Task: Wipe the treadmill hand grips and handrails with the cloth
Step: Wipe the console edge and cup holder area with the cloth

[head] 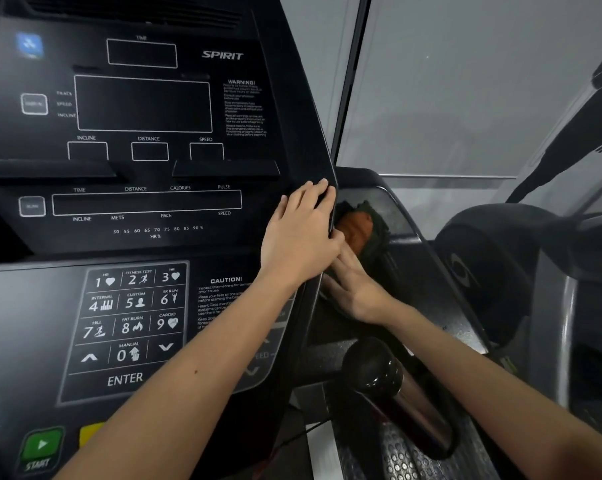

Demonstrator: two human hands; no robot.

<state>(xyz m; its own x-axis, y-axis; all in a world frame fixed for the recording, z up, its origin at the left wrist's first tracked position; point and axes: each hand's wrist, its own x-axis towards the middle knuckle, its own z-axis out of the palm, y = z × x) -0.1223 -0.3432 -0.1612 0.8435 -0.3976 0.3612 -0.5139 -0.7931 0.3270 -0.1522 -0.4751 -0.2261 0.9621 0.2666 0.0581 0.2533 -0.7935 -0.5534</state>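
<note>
Fingers (313,195) of the left hand (299,233) lie straight and flat on the right edge of the console (140,202), gripping nothing and seemingly just steadying. Just right of it and a little nearer, the right hand (356,296) lies along the glossy side panel (393,206), pointing toward the cloth (360,228). Its fingertips are hidden behind the left hand, so I cannot tell whether they pinch the cloth or only press it. The cloth is orange with a dark fold, bunched against the panel. I'd judge it soft, light and limp, best taken as a gathered handful so no corner trails. Nearer and further right stands a hand grip (396,393), black-capped over shiny metal, likely hard, slick and fixed. By my count there are two hands, one cloth, and one grip in view.
</note>
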